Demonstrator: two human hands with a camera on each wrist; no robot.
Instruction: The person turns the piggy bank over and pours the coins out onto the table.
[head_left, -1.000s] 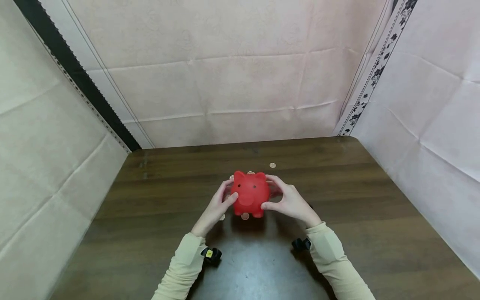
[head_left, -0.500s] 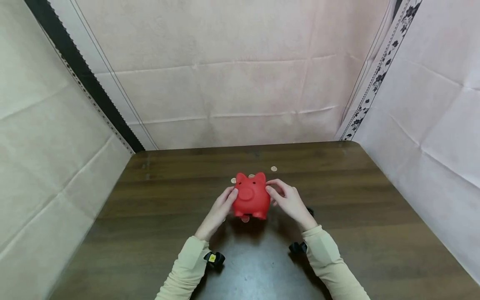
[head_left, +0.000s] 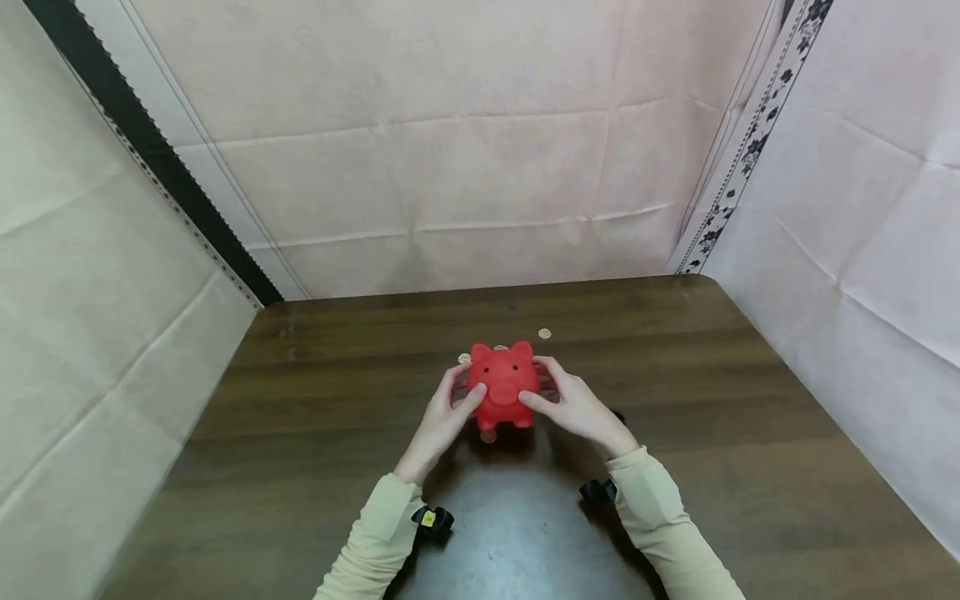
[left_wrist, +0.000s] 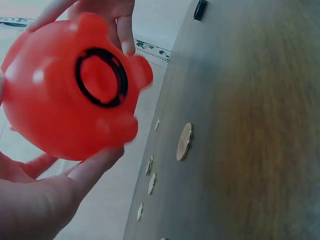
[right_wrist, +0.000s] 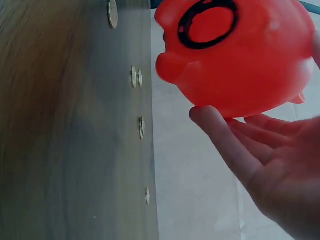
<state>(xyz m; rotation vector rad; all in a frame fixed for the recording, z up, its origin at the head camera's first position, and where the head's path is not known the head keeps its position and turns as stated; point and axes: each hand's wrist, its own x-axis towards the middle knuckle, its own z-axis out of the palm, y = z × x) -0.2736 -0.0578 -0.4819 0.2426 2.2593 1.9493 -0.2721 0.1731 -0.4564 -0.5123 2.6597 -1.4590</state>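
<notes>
A red piggy bank (head_left: 504, 385) is held above the table between both hands, its face toward me in the head view. My left hand (head_left: 444, 421) grips its left side, the thumb on the front. From the other side my right hand (head_left: 583, 410) holds it, thumb beside the snout and fingers partly hidden behind. Underneath, in the left wrist view, a black ring (left_wrist: 121, 82) surrounds a round red part of the belly. Coins lie on the table below; one coin (left_wrist: 184, 142) is nearest the left wrist camera.
A brown wooden table (head_left: 360, 350) bears several scattered coins, including one coin (head_left: 544, 333) beyond the piggy bank and another coin (head_left: 489, 436) just in front of it. Pale cloth (head_left: 480, 175) hangs behind the table and at both sides.
My right thumb has moved from the piggy bank's side round to its front near the snout. The piggy bank has turned slightly, and my left thumb lies further across its front.
</notes>
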